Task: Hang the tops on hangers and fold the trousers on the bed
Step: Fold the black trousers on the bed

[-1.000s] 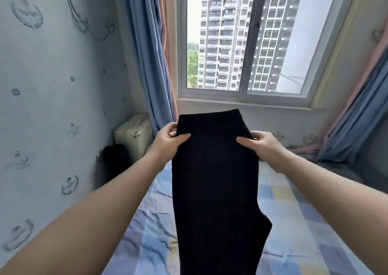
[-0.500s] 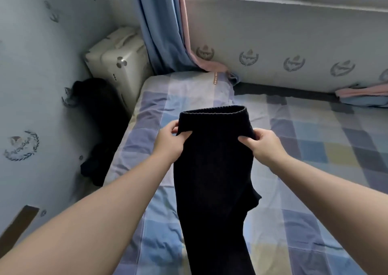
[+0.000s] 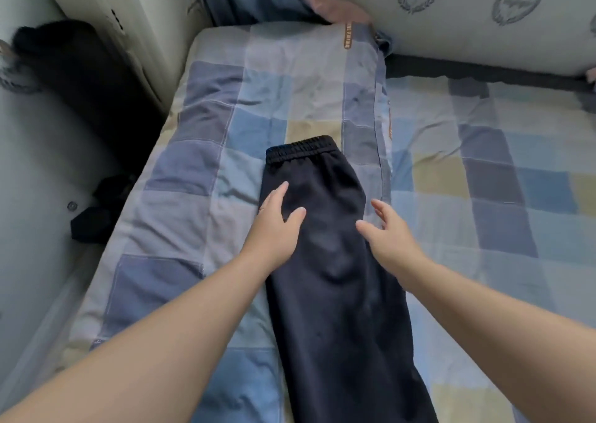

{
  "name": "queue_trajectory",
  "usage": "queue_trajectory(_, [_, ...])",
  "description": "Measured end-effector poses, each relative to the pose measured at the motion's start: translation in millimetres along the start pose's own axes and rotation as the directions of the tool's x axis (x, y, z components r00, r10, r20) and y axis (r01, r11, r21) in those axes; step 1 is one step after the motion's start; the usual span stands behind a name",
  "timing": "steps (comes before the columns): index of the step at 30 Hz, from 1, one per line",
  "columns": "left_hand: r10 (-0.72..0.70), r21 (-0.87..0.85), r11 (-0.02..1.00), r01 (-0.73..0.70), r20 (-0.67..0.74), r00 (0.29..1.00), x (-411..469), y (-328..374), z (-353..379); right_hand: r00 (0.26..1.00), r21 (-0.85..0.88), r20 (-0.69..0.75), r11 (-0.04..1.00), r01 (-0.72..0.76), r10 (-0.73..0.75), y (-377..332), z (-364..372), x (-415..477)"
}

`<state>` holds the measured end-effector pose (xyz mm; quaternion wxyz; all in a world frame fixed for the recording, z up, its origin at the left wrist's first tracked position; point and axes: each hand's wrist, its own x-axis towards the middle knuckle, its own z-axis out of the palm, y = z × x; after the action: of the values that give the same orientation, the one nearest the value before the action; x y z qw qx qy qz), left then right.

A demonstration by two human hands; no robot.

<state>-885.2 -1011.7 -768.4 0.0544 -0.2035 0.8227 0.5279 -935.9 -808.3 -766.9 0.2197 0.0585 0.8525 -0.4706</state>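
head view, looking down, close over bed [image 3: 225,106]

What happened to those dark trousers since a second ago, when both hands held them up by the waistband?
The trousers came down and now lie flat on the bed, waistband away from the person. Both hands let go: the left hand rests open on the cloth, the right hand is open at its right edge. The trousers remain doubled leg on leg.

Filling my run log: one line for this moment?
trousers flat on bed | left hand open on them | right hand open
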Motion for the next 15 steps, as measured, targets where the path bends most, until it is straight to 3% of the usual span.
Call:
queue_trajectory(5, [-0.010,0.239,0.971,-0.011,0.089,0.996,-55.1,-6.2,16.5,0.989,-0.266,0.120,0.957,0.113,-0.083,26.1,-10.7,-50.6])
queue_trajectory(9, [-0.013,0.421,0.906,-0.041,0.124,0.992,-121.2,11.7,32.9,0.980,-0.434,0.198,0.896,0.089,-0.002,43.3,-29.1,-97.7])
queue_trajectory(15, [-0.047,0.521,0.853,-0.009,0.094,0.994,-223.0,18.2,67.7,0.965,-0.639,0.263,0.751,0.170,0.006,66.0,-67.9,-185.6])
